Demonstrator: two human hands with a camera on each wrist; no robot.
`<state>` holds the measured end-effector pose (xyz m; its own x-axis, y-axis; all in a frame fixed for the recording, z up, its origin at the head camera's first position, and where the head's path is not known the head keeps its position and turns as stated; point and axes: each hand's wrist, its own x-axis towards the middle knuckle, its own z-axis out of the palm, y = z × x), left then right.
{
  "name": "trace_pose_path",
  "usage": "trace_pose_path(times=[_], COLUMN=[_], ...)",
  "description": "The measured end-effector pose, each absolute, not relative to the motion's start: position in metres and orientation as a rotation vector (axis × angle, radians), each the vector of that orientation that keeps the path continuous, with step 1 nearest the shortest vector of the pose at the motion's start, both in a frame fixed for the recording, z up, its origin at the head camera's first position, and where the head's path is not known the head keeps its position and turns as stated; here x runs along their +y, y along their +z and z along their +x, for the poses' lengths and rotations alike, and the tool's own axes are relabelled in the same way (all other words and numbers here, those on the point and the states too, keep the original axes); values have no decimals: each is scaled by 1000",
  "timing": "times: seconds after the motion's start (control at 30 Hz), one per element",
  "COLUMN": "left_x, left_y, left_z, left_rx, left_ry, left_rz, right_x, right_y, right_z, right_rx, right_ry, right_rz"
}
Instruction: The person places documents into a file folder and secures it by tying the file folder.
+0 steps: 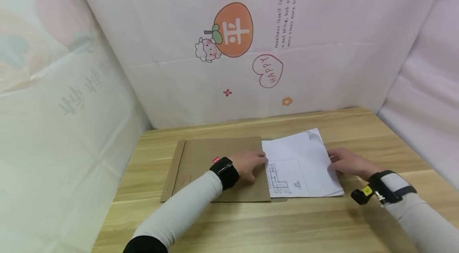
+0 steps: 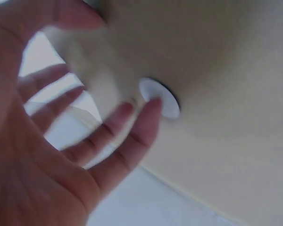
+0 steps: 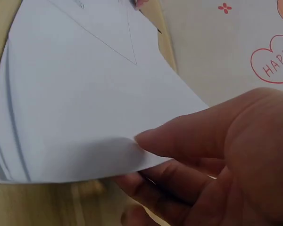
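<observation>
A brown kraft paper file envelope (image 1: pixel 201 169) lies flat on the table with its mouth facing right. White paper sheets (image 1: pixel 294 157), printed with a line drawing, stick out of that mouth. My left hand (image 1: pixel 249 164) rests on the envelope beside the mouth edge, fingertips at the edge. In the left wrist view its fingers are loosely bent, thumb apart, and one fingertip touches a white round button (image 2: pixel 160 98) on the brown surface. With thumb above and fingers below, my right hand (image 3: pixel 203 155) pinches the right edge of the sheets. The sheets' far ends are hidden inside the envelope.
The wooden table (image 1: pixel 229 225) extends around the envelope on all sides. A printed white cloth (image 1: pixel 179 77) hangs behind it, with more cloth at left and right. A small black device with a yellow label (image 1: pixel 363 195) hangs at the right wrist.
</observation>
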<state>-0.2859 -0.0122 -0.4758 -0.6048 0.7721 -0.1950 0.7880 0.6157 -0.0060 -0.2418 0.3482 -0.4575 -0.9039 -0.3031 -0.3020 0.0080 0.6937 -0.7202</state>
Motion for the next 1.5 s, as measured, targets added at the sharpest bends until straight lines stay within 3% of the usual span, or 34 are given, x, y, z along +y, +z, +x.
trace_pose_path(times=[0.43, 1.5], left_x=[-8, -21], left_y=[-473, -460], left_z=[-298, -295], left_rx=[2631, 2715], left_ry=[-222, 18], left_rz=[1542, 1638], right_x=[352, 353], right_y=[-462, -453], right_z=[-242, -233], right_rx=[2331, 2119], right_ry=[-1253, -1467], right_rz=[-190, -239])
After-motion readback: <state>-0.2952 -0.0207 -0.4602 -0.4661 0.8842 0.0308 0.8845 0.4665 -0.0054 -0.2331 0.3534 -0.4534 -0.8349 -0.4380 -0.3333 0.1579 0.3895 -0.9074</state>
